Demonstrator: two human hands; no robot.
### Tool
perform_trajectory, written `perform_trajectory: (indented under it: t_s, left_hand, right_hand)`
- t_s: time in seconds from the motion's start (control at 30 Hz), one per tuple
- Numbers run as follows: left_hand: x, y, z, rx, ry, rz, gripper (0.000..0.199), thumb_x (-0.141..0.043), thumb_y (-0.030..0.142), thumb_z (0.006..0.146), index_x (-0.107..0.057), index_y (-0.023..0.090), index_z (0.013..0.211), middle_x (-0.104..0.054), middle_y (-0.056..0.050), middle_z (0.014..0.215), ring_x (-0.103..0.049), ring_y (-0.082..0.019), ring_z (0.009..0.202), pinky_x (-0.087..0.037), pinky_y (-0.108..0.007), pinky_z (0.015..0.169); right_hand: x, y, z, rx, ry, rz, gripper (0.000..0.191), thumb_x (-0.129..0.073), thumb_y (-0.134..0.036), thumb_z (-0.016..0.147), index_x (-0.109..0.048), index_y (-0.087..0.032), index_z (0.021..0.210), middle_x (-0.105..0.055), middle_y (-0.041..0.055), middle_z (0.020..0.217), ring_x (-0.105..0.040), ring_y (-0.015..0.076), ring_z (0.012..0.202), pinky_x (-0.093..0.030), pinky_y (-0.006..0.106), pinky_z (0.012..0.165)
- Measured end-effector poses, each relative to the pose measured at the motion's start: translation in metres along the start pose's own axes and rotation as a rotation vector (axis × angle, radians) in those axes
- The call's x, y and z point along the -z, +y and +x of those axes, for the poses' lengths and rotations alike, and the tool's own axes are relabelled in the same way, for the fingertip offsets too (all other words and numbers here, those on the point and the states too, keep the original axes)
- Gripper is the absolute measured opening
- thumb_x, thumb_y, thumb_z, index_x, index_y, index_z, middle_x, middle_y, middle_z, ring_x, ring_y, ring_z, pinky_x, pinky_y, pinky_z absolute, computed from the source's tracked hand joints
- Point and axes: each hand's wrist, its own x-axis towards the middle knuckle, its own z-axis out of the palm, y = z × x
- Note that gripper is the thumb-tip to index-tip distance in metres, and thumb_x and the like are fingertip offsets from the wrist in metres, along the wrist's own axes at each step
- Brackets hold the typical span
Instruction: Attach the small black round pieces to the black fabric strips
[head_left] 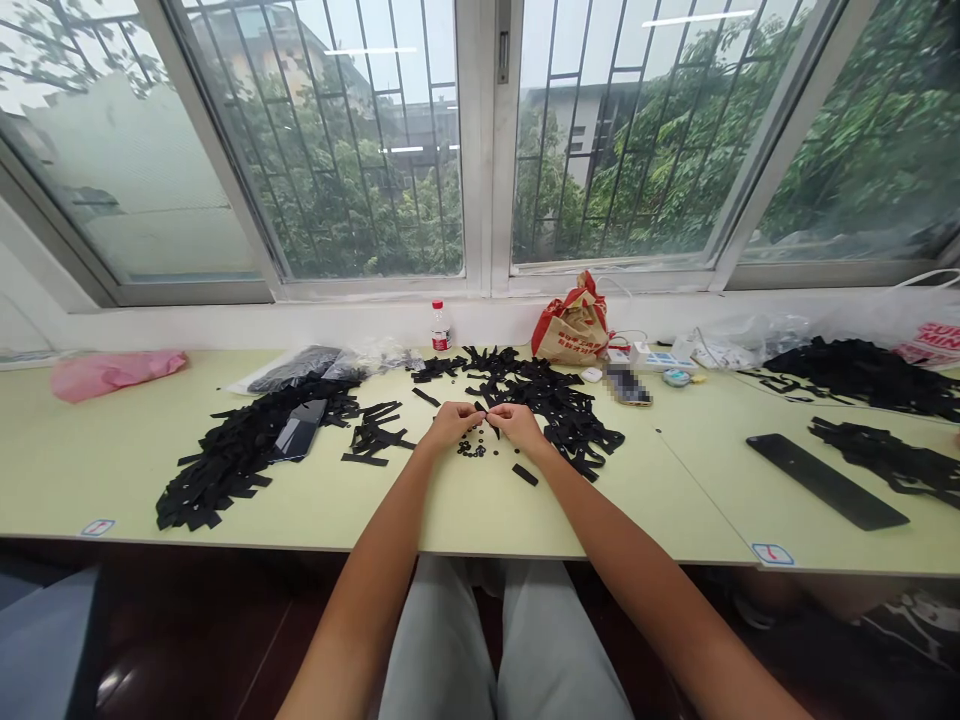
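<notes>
My left hand point(449, 424) and my right hand point(517, 426) meet above the table, fingertips pinched together on a small black strip point(493, 429). The strip looks like fabric; its details are too small to make out. Just below the hands lie several small black rings point(472, 451). A loose black strip point(526, 474) rests near my right wrist. Beyond and to the right of my right hand spreads a heap of black strips point(574, 408). To the left of my left hand is a smaller scatter of black strips point(377, 432).
A long pile of black strips point(217, 465) at left bears a dark phone-like slab point(301, 430). Along the back stand a red-capped bottle point(440, 328) and a paper bag point(574, 325). A pink bag point(118, 374) lies far left, a black board point(825, 480) at right.
</notes>
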Motion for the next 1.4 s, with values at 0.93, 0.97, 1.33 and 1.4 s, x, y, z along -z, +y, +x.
perform_trajectory:
  t_s: [0.93, 0.97, 1.33, 1.4]
  left_hand:
    - [0.004, -0.005, 0.005, 0.086, 0.1, -0.139, 0.034, -0.063, 0.049, 0.078, -0.065, 0.017, 0.068, -0.06, -0.001, 0.066, -0.047, -0.012, 0.06, -0.038, -0.026, 0.059]
    - [0.003, -0.006, 0.005, 0.091, 0.101, -0.136, 0.034, -0.063, 0.049, 0.077, -0.065, 0.017, 0.069, -0.06, -0.001, 0.066, -0.047, -0.012, 0.059, -0.037, -0.026, 0.058]
    - [0.001, -0.001, 0.005, 0.12, 0.087, -0.135, 0.03, -0.064, 0.045, 0.076, -0.068, 0.016, 0.072, -0.056, 0.001, 0.062, -0.041, -0.009, 0.053, -0.033, -0.024, 0.051]
    - [0.002, 0.0, 0.004, 0.115, 0.084, -0.13, 0.032, -0.064, 0.047, 0.076, -0.069, 0.016, 0.073, -0.057, 0.0, 0.063, -0.042, -0.01, 0.053, -0.033, -0.024, 0.052]
  right_hand:
    - [0.001, -0.022, -0.011, -0.05, -0.126, 0.217, 0.04, -0.071, -0.054, 0.072, -0.071, -0.018, 0.089, -0.048, -0.0038, 0.056, -0.03, 0.0084, 0.047, -0.02, 0.025, 0.045]
    - [0.001, -0.022, -0.011, -0.059, -0.125, 0.22, 0.041, -0.072, -0.055, 0.071, -0.071, -0.018, 0.09, -0.048, -0.004, 0.056, -0.029, 0.0081, 0.046, -0.019, 0.025, 0.044]
    - [0.0, -0.022, -0.012, -0.046, -0.06, 0.214, 0.042, -0.073, -0.054, 0.071, -0.074, -0.017, 0.093, -0.058, 0.0005, 0.066, -0.035, 0.0093, 0.052, -0.025, 0.025, 0.046]
    - [0.0, -0.023, -0.011, -0.028, -0.038, 0.197, 0.042, -0.073, -0.053, 0.07, -0.075, -0.018, 0.092, -0.066, 0.0045, 0.08, -0.041, 0.0107, 0.056, -0.028, 0.025, 0.048]
